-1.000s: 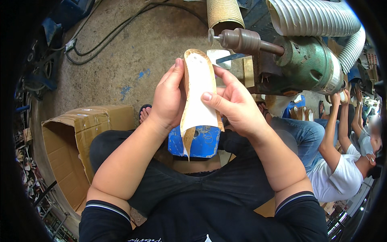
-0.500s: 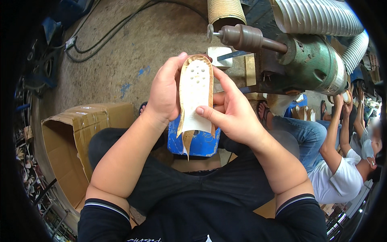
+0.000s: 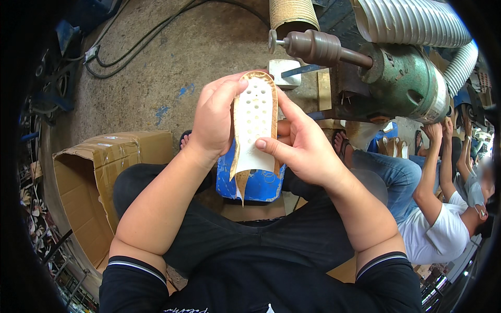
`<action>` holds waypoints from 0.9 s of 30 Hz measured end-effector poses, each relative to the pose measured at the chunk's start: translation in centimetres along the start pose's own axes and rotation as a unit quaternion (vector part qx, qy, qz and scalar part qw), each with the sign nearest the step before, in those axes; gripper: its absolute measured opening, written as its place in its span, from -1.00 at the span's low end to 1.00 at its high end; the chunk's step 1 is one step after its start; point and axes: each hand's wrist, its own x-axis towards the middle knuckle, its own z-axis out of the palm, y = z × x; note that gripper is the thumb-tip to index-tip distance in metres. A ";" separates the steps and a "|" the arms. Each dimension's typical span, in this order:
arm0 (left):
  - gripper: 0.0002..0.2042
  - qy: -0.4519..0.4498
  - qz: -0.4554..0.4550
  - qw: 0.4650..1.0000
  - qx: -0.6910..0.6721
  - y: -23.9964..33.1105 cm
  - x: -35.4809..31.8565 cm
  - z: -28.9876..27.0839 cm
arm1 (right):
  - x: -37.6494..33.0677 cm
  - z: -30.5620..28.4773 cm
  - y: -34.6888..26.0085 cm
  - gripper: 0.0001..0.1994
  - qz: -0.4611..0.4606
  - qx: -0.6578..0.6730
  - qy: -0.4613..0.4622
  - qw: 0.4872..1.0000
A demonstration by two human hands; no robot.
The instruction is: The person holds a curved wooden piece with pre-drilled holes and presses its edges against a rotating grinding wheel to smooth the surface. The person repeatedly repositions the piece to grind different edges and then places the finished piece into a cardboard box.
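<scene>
An unfinished shoe upper (image 3: 250, 148) is held up in front of me, sole side facing me and rounded toe pointing away. Its white insole has rows of round holes, and a tan, pleated edge folds in around the toe. Loose tan flaps hang from the heel end toward me. My left hand (image 3: 215, 115) grips the left side, its thumb pressed on the rim near the toe. On the right side, my right hand (image 3: 305, 143) wraps around the edge with its thumb flat on the white insole. Fingers behind the upper are partly hidden.
Beneath the upper stands a blue plastic container (image 3: 250, 190). An open cardboard box (image 3: 117, 156) lies at my left. Ahead right is a green motor (image 3: 402, 86) with a brown spindle and small wheel (image 3: 272, 41), beside ribbed hoses (image 3: 412, 23). A co-worker (image 3: 436, 224) sits at right.
My left thumb has come down onto the toe rim. More holes show along the white insole. My right hand stays almost in place; the co-worker's hands have shifted slightly.
</scene>
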 end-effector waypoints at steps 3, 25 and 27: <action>-0.65 0.028 0.023 0.996 0.084 -0.1 0.0 0.1 | 0.2 -0.1 0.3 -0.08 -0.003 0.022 -0.009 1.000; -0.57 -0.032 -0.011 0.989 -0.142 0.7 -1.0 0.7 | 1.8 0.2 -0.7 -0.32 -0.025 0.230 -0.013 0.973; -0.60 -0.042 -0.012 0.990 -0.135 0.7 -0.8 0.5 | 1.9 0.2 -0.8 -0.33 -0.022 0.229 -0.013 0.973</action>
